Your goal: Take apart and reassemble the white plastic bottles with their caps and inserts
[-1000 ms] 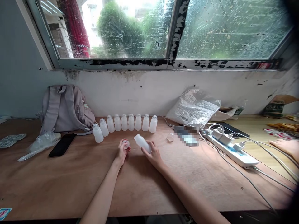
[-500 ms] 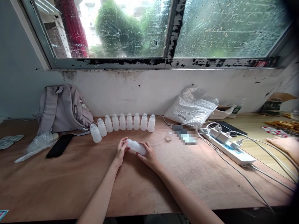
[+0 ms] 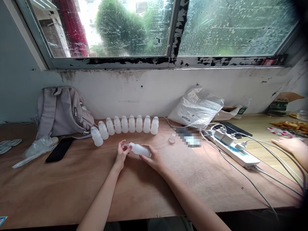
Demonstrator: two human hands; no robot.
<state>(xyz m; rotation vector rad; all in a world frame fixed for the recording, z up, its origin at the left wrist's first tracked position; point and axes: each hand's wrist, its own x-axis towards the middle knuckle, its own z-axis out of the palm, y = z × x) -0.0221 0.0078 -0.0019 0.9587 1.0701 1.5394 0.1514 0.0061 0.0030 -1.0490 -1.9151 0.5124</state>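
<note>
A frosted white baby bottle [image 3: 139,149] lies sideways between my two hands, just above the wooden table. My left hand [image 3: 122,153] pinches the narrow top end with thumb and fingers. Around the base end, my right hand [image 3: 152,157] is wrapped, thumb below and fingers above. Behind them stands a curved row of several similar bottles [image 3: 124,125], upright with clear domed caps. A loose clear cap [image 3: 172,138] rests on the table to the right of my hands.
At left are a grey backpack [image 3: 62,112], a plastic bag [image 3: 39,148] and a black phone [image 3: 60,149]. A silver padded bag [image 3: 196,107] leans on the wall. Cables trail from a power strip [image 3: 237,150]. Another person's hand [image 3: 290,147] rests at far right.
My left fingers have shifted at the bottle's top end, and the bottle now lies a little flatter. The whole view has moved slightly.
</note>
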